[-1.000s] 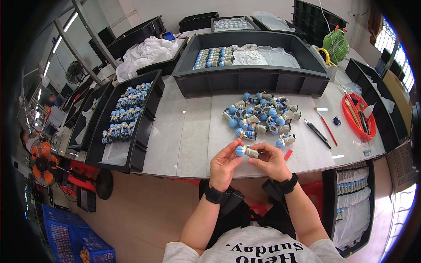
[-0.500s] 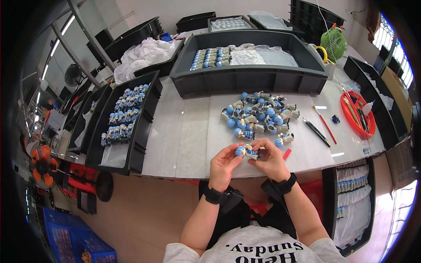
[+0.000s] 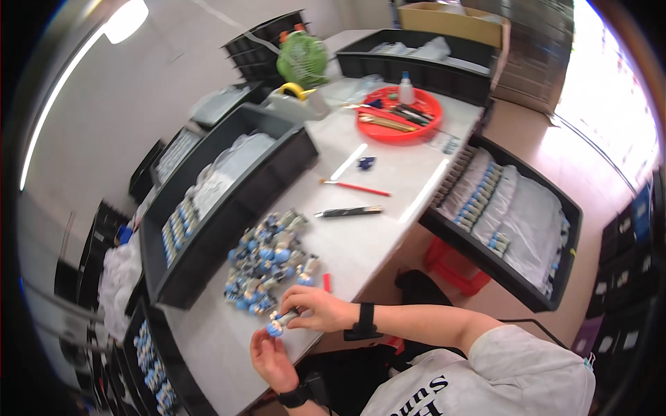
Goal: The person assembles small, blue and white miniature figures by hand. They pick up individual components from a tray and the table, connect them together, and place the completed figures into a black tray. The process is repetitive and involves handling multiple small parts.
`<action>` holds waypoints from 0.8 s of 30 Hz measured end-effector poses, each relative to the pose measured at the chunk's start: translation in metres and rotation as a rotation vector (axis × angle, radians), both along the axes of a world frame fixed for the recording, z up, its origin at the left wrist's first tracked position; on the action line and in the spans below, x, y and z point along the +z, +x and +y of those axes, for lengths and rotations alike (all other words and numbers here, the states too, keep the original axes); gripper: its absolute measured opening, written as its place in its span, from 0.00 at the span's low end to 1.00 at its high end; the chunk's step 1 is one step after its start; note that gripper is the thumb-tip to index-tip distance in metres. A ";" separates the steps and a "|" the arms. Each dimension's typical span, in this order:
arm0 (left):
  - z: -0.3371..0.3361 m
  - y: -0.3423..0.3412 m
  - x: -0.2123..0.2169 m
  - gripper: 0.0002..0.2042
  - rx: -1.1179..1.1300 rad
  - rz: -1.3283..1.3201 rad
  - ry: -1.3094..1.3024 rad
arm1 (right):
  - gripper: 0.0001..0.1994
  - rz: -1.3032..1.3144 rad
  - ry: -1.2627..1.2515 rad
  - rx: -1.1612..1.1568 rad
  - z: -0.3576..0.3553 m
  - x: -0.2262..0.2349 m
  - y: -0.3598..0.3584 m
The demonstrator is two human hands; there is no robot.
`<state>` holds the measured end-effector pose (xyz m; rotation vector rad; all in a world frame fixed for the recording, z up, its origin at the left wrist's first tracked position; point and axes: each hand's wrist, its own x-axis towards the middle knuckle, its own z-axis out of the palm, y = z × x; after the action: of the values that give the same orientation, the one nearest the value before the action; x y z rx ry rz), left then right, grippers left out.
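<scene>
Pinching a little doll [image 3: 275, 328], the right hand's [image 3: 312, 308] fingers hold its body over the white table [image 3: 361, 239]. The left hand [image 3: 272, 362] is loosely spread just beside the doll's blue head; I can't tell if they touch. Past them sits a pile of dolls [image 3: 267, 254], then a big black tray [image 3: 236, 225].

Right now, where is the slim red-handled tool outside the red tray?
In the head view, above and right of centre, the slim red-handled tool lies on the white tabletop, between the small navy object and the slim black tool.
</scene>
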<state>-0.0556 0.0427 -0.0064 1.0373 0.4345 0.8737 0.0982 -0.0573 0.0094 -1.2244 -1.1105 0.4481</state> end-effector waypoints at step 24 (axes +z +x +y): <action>0.003 0.006 0.001 0.07 -0.029 0.044 0.063 | 0.07 0.124 -1.487 -1.117 -0.440 -0.116 0.182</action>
<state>-0.0499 0.0454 -0.0056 1.1201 0.4304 0.8448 0.2804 -0.4970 -0.1071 -2.7532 0.3684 0.4128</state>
